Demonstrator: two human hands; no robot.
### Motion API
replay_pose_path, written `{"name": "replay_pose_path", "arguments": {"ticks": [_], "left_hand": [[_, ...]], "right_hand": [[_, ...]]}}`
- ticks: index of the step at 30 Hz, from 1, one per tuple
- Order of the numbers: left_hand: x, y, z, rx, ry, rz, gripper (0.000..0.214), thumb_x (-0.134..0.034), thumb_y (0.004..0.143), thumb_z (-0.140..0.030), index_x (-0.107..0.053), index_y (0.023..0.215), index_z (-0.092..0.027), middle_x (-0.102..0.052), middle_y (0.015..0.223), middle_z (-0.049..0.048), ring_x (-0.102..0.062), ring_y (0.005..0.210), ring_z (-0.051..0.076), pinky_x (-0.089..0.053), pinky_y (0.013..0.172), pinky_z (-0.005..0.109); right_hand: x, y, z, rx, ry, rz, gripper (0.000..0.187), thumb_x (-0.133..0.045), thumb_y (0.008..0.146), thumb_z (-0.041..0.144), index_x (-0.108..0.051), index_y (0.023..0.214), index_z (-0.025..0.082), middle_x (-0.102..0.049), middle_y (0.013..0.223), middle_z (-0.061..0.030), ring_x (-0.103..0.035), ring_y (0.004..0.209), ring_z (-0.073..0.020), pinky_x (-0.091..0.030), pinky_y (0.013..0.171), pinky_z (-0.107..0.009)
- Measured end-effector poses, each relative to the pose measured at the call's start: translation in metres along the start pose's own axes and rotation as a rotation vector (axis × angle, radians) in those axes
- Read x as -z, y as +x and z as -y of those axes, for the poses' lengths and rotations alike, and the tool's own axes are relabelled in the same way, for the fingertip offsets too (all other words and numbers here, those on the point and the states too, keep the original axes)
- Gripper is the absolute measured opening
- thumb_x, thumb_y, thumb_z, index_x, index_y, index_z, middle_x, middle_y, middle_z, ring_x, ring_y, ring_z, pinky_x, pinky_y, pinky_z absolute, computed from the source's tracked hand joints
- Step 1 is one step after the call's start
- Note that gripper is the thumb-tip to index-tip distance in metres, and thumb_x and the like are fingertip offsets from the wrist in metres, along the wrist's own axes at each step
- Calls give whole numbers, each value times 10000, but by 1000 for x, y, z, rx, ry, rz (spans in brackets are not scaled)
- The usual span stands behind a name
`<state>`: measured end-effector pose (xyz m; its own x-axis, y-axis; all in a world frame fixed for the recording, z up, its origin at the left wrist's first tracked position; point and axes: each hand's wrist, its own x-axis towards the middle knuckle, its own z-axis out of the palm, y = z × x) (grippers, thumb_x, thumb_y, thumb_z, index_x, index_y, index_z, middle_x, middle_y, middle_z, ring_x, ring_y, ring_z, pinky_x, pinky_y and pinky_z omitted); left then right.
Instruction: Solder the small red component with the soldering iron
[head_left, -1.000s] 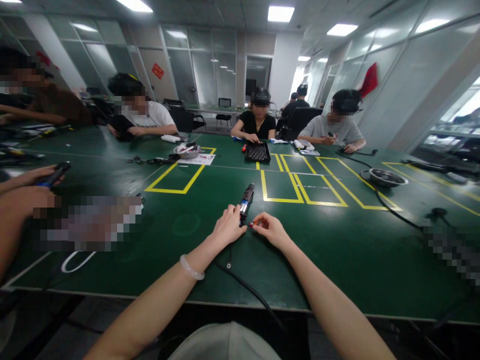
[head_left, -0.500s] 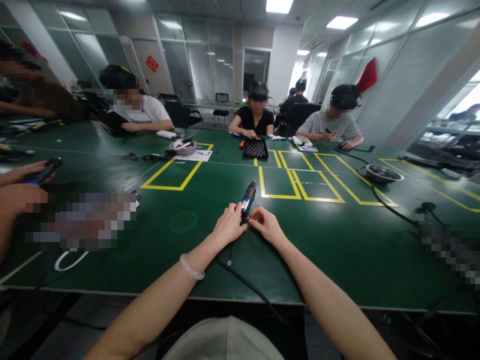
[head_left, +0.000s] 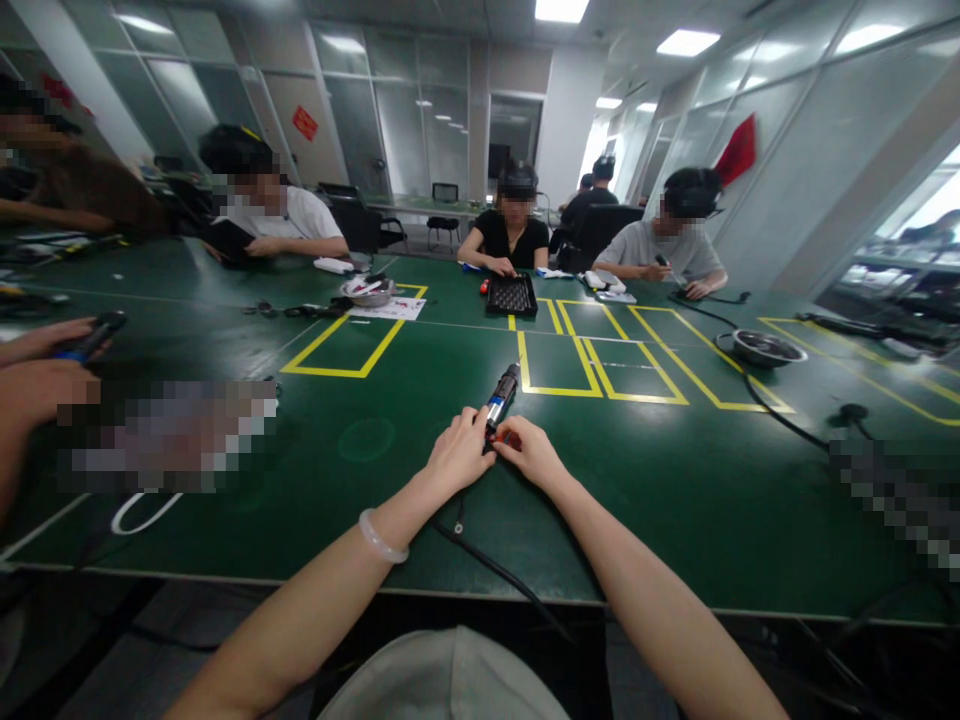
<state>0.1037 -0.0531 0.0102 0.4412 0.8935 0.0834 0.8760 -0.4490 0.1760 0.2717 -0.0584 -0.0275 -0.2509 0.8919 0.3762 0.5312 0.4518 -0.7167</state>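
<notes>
My left hand (head_left: 460, 448) is wrapped round the near end of a slim cylindrical device (head_left: 501, 395), which has a black tip and a silver and blue middle. The device points away from me, tilted slightly right. At its near end, my right hand (head_left: 531, 449) has its fingers pinched together by a small red-orange piece (head_left: 513, 438); the fingers cover most of it, so its kind is unclear. A black cord (head_left: 499, 568) runs over the table edge below my hands. Close to my left wrist lies a thin lead with a ring terminal (head_left: 459, 527).
Yellow tape outlines (head_left: 559, 392) mark the green table (head_left: 390, 530). A metal bowl (head_left: 768, 348) stands right; a black tray (head_left: 511, 296) lies ahead by a co-worker. At left, another person's hands (head_left: 52, 380) hold a similar device. A blurred-out item (head_left: 176, 435) lies nearby.
My right hand has shifted slightly left, closer against the device's near end, and the red-orange piece now sits more within its fingers. The device is tilted a little further right.
</notes>
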Motion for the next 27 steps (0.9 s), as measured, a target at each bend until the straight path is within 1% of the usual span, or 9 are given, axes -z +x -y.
{"name": "replay_pose_path", "arguments": {"ticks": [3,8,10,13,18,23,27], "left_hand": [[-2,0,1,-2,8,-5,599,-551,824,-385,-350,1369,-236,-467,1231,121,-545,1068,263,-479,815,349],[-3,0,1,-4,24,-43,618,-532,842,-509,-373,1365,-220,-490,1199,136,-548,1060,285,-469,827,375],[-1,0,-2,8,41,-56,569,-482,873,-509,-402,1351,-210,-501,1191,148,-544,1065,291,-461,838,387],[1,0,-5,36,45,-54,523,-420,907,-483,-420,1351,-205,-509,1187,162,-537,1076,303,-454,844,409],[-1,2,-5,75,44,-33,562,-429,906,-485,-374,1404,-232,-502,1223,154,-528,1094,298,-449,855,402],[-1,3,5,33,81,-62,605,-457,897,-505,-350,1425,-229,-514,1206,143,-526,1085,295,-439,861,388],[6,4,24,33,108,-63,621,-472,895,-478,-337,1439,-212,-510,1229,150,-521,1087,306,-435,864,403]], "right_hand": [[3,-2,3,12,4,28,32,-597,842,216,-611,844,188,-562,801,-6,-528,669,-129,-414,658,-251],[10,-4,8,17,-32,10,147,-531,886,189,-672,848,190,-578,823,-25,-542,714,-135,-424,696,-256],[10,-4,8,27,-22,15,171,-515,891,179,-685,868,193,-608,844,-33,-560,747,-143,-432,719,-262],[8,-5,5,30,11,14,182,-517,885,181,-687,950,196,-649,906,-42,-582,786,-152,-446,739,-273],[5,-6,-2,-11,21,-13,198,-531,874,206,-657,1026,199,-663,942,-45,-584,797,-158,-455,725,-276],[7,-6,-3,-29,2,-25,184,-522,878,229,-648,1006,193,-660,930,-44,-588,791,-159,-454,720,-277],[9,-6,-1,-38,0,-23,178,-518,878,234,-650,989,192,-658,906,-42,-588,760,-155,-450,693,-274]]}}
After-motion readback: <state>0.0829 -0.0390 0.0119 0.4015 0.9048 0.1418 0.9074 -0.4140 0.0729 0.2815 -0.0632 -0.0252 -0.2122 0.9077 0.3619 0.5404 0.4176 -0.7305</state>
